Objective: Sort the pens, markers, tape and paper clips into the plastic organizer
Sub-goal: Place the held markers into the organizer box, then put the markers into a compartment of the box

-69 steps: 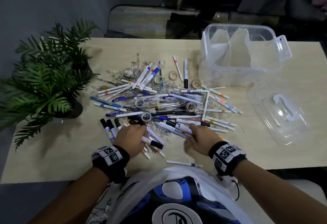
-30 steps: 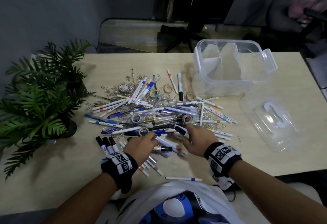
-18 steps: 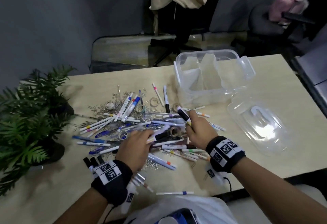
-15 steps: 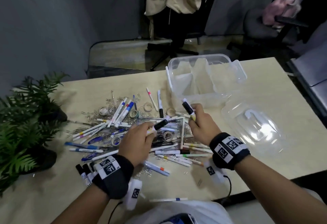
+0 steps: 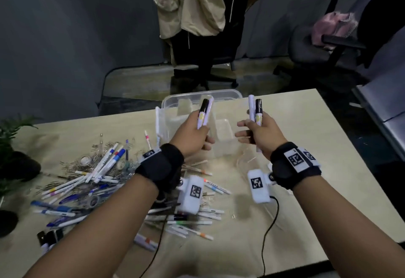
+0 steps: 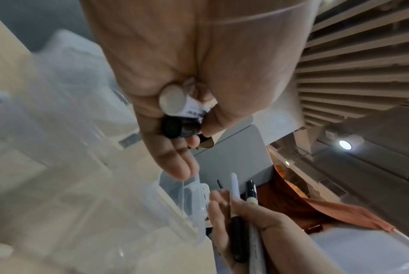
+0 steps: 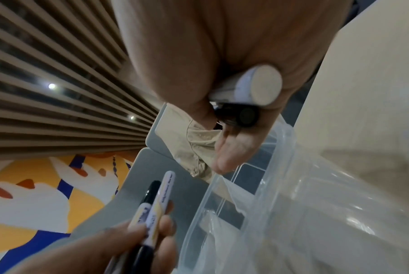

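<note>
My left hand (image 5: 192, 137) grips two thick markers (image 5: 205, 113) upright, one with its black cap up, over the near side of the clear plastic organizer (image 5: 221, 94). My right hand (image 5: 260, 135) grips two more markers (image 5: 255, 111) upright just right of the box, its lower fingers loosely spread. The left wrist view shows the white and black marker ends (image 6: 175, 101) in my left fist. In the right wrist view, marker ends (image 7: 257, 85) stick out of my right fist above the organizer's wall (image 7: 281, 185). A pile of pens, tape rolls and paper clips (image 5: 98, 179) lies at the left.
A potted plant (image 5: 13, 146) stands at the table's left edge. More pens (image 5: 190, 220) lie under my left wrist. Office chairs (image 5: 328, 43) and a hanging beige garment (image 5: 197, 3) are beyond the table's far edge. Bare tabletop (image 5: 317, 146) lies to the right.
Both hands have lifted off the pile, each with two markers, and moved forward to the organizer. The markers now point upward. The head view has tilted up.
</note>
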